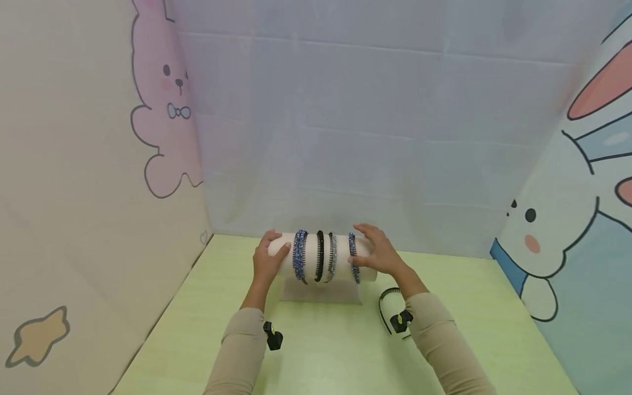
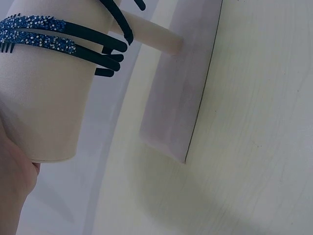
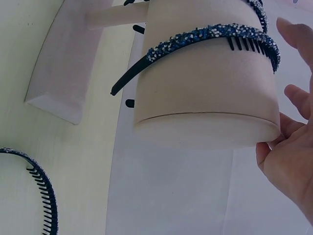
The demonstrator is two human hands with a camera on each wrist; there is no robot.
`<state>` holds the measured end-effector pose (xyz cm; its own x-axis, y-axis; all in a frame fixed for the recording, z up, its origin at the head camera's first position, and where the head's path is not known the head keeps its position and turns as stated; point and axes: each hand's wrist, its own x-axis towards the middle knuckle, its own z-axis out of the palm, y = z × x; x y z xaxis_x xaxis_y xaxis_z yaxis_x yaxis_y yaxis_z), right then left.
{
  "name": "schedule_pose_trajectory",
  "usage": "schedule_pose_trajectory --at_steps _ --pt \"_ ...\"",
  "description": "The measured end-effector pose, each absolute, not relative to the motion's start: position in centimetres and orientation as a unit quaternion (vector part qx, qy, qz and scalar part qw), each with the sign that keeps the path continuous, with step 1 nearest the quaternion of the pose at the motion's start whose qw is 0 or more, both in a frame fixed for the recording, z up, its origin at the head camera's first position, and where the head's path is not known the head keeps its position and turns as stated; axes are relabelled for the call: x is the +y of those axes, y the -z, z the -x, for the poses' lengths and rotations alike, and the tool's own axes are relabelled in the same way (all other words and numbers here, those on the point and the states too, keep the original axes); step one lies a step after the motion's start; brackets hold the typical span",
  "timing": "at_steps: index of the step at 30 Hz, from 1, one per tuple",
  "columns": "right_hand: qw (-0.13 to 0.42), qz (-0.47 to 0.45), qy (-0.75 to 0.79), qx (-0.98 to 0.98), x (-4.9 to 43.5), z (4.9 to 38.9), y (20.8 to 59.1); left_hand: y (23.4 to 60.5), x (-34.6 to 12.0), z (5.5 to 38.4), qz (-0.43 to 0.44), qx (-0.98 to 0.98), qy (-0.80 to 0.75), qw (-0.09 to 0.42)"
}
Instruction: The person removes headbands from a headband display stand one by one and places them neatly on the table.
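A pale cylindrical headband display stand (image 1: 316, 274) lies sideways, with several headbands around it. My left hand (image 1: 266, 260) grips its left end, thumb on the near side and fingers over the back. A pair of blue beaded headbands (image 1: 299, 255) sits closest to that hand; a black headband (image 1: 320, 255) and a silvery-blue headband (image 1: 332, 257) come after it. At the right end my right hand (image 1: 380, 253) spreads its fingers beside a blue beaded headband (image 3: 205, 34), thumb touching it in the head view. In the right wrist view, fingertips rest against the roll's end.
Another toothed headband (image 1: 382, 307) lies on the light green table (image 1: 336, 351), right of the stand and near my right forearm. The stand's flat base (image 2: 176, 98) rests on the tabletop. Fabric walls with cartoon rabbits (image 1: 165, 109) enclose the back and sides.
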<state>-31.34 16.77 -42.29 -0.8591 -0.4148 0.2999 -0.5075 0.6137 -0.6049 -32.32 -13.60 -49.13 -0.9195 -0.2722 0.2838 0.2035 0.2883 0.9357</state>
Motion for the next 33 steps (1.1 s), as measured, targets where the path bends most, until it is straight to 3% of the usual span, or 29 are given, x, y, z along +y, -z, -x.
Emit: schedule_pose_trajectory --at_steps 19,33 --pt "0.030 -0.262 -0.209 -0.942 16.08 31.78 42.62 49.23 -13.58 32.30 -0.015 -0.778 0.593 0.207" --pt "0.025 -0.246 -0.263 -0.932 16.06 31.18 42.31 49.31 -13.62 32.21 -0.014 -0.775 0.597 0.207"
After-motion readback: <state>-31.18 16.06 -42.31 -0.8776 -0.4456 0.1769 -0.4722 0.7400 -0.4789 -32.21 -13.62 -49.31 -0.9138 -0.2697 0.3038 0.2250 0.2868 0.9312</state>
